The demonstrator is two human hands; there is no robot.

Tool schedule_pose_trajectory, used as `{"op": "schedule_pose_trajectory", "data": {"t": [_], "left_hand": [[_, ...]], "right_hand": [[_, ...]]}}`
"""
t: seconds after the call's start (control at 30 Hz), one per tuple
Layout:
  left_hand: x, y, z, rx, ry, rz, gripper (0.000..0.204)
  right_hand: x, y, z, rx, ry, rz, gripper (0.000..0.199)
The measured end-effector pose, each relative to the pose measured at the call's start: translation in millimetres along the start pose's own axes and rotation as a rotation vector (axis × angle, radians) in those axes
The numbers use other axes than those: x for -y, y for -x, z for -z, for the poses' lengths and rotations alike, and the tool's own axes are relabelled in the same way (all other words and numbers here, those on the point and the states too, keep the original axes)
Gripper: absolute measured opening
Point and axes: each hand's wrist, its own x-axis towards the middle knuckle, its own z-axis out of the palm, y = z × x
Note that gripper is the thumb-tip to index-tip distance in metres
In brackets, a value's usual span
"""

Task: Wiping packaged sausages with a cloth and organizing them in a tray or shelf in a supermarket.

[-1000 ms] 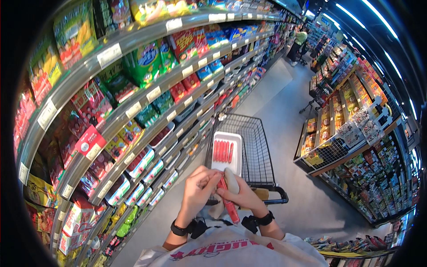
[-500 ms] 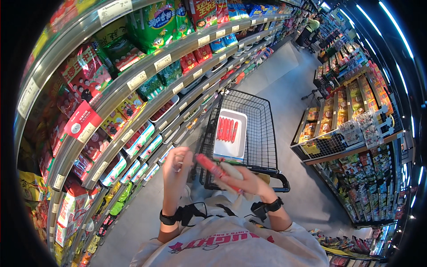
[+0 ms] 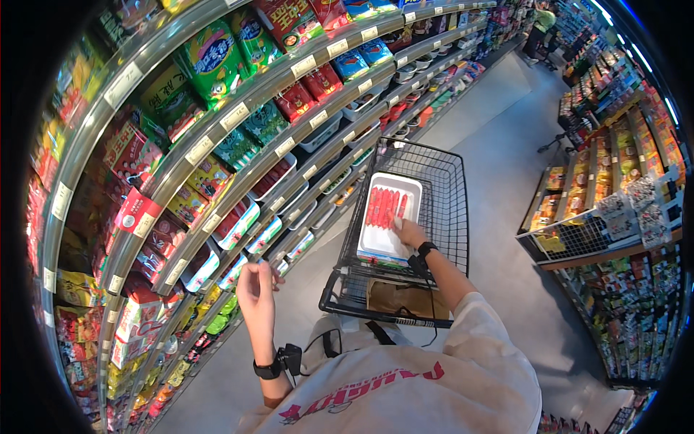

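Note:
A white rectangular tray (image 3: 413, 189) lies inside a black wire shopping cart (image 3: 463, 217). Several red-wrapped sausages (image 3: 382, 206) lie side by side in its far part. My right hand (image 3: 409, 233) reaches into the tray, its fingers closed at the near end of the rightmost sausages. The hand partly hides the one it grips. My left hand (image 3: 256, 289) is raised left of the cart, near the shelves, with nothing in it and its fingers loosely bent and apart.
Curved shelves (image 3: 289, 72) full of bagged snacks and white trays run along the left. A brown paper-like item (image 3: 405, 298) lies in the cart's near end. On the right is a display stand (image 3: 578, 195) of packets. A person (image 3: 539, 32) is far down the aisle.
My right hand has moved forward from in front of my body into the tray, taking the red sausage with it. My left hand has moved slightly left and down. The cart appears further right.

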Motion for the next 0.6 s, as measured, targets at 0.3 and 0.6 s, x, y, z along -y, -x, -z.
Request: {"op": "schedule_pose_trajectory", "data": {"t": [0.3, 0.6], "left_hand": [[8.8, 38.2, -15.8, -0.184, -0.167, 0.046, 0.022], [25.7, 56.3, -26.7, -0.247, -0.288, 0.177, 0.025]], "right_hand": [[-56.3, -76.8, -56.6, -0.132, -0.057, 0.054, 0.040], [-57.6, -86.7, -87.6, -0.240, -0.042, -0.132, 0.040]]}}
